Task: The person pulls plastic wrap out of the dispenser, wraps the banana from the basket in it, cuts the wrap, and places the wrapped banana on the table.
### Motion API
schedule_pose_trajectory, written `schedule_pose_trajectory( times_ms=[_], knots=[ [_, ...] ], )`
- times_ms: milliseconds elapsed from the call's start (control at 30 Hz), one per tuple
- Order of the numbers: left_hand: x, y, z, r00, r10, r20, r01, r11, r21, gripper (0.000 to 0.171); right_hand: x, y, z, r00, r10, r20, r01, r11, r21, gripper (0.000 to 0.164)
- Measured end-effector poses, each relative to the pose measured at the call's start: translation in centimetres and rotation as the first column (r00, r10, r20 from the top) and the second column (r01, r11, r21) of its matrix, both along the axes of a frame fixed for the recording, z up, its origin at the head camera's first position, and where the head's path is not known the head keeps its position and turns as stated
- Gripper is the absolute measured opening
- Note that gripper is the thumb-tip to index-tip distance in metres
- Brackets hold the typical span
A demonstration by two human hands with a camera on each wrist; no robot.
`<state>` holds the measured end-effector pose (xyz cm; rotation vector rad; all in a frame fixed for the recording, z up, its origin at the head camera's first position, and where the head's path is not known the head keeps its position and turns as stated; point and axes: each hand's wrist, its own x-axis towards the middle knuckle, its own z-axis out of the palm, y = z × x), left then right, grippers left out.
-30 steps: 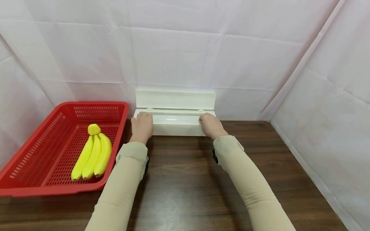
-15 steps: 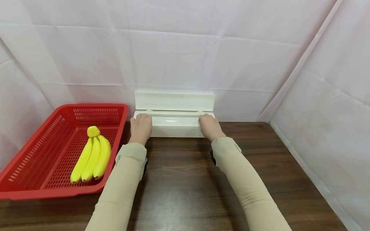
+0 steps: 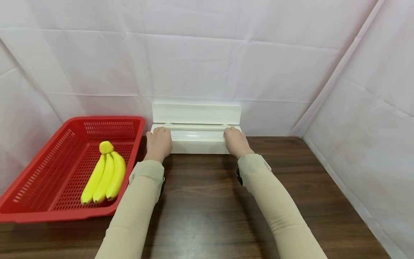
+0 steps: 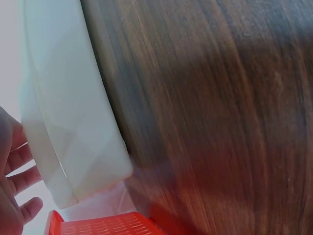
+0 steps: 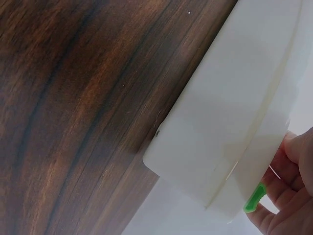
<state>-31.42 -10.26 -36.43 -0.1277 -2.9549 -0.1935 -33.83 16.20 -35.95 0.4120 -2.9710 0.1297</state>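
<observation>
Two arms in pale sleeves reach from the near side across a dark brown wood-grain bench. Toward the left of the bench sits a red slotted basket; inside, near its right wall, lies a bunch of three yellow bananas, stem end pointing toward the back edge. Farther off, at the bench's back edge and well away from its back right corner, is a long white box. The left hand is at the box's left part, the right hand at its right part. The left grip has its fingers against the box, but whether they pinch anything cannot be told. In the right wrist view, a small green piece shows beside the right hand's fingers; whether that grip holds it is also unclear. Behind the hands, the box's hinged lid stands raised before a white cloth wall.
</observation>
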Motion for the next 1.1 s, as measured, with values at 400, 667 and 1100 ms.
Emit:
schedule_pose_trajectory(
  times_ms=[400,667,1100],
  knots=[
    [0.20,-0.05,-0.20,1.000,-0.019,-0.025,0.018,0.999,-0.036,0.023,0.04,0.15,-0.25,1.000,-0.001,0.005,0.001,1.000,-0.021,0.022],
    [0.23,-0.11,-0.17,0.999,-0.004,-0.035,0.002,0.999,-0.041,0.024,0.01,0.28,-0.21,1.000,0.006,-0.020,-0.007,0.999,-0.037,0.023],
    [0.14,-0.28,-0.17,0.999,-0.001,-0.043,0.000,1.000,-0.016,0.025,0.26,0.49,0.28,1.000,0.005,-0.028,-0.006,0.999,-0.053,0.022]
  ],
)
